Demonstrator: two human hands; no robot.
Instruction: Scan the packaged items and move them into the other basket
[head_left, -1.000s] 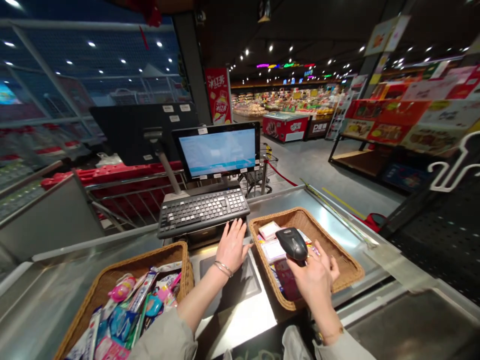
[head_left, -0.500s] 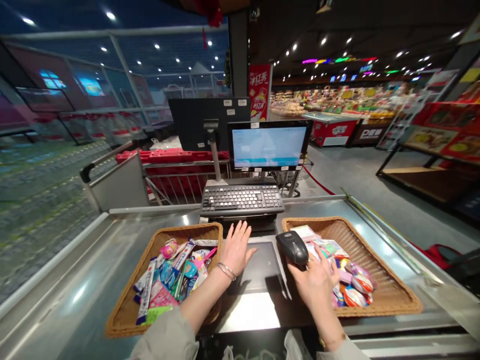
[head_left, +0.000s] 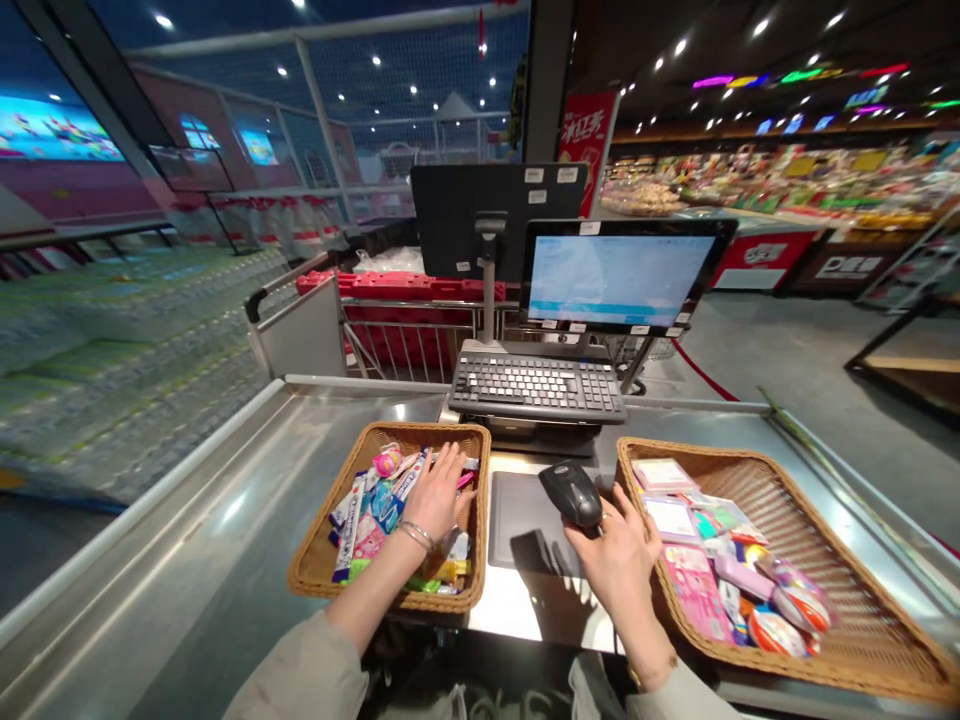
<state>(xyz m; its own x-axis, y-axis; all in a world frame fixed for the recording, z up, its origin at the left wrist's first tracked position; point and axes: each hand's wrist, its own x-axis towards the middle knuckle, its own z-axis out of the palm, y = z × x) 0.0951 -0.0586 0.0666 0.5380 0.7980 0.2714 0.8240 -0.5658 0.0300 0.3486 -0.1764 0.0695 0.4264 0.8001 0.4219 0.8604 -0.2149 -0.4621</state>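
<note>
Right hand [head_left: 619, 565] has its fingers closed round a black handheld barcode scanner [head_left: 571, 494], held above a dark pad [head_left: 525, 530] set in the steel counter [head_left: 150, 560]. Left hand [head_left: 435, 495], fingers spread and gripping nothing, lies on packaged sweets [head_left: 375, 520] in the left wicker basket [head_left: 328, 500]; a second wicker basket [head_left: 817, 530] stands just right of the scanner. A keyboard [head_left: 536, 388] and monitor [head_left: 619, 275] stand ahead. A red banner [head_left: 589, 140] carries Chinese lettering. Since the earlier frame, the left hand has moved from the basket's edge to over it.

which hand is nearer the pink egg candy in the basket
Left. The left hand is beside the pink egg, over the wicker basket; the right hand is farther away, past the black mat, holding a barcode scanner.
</note>
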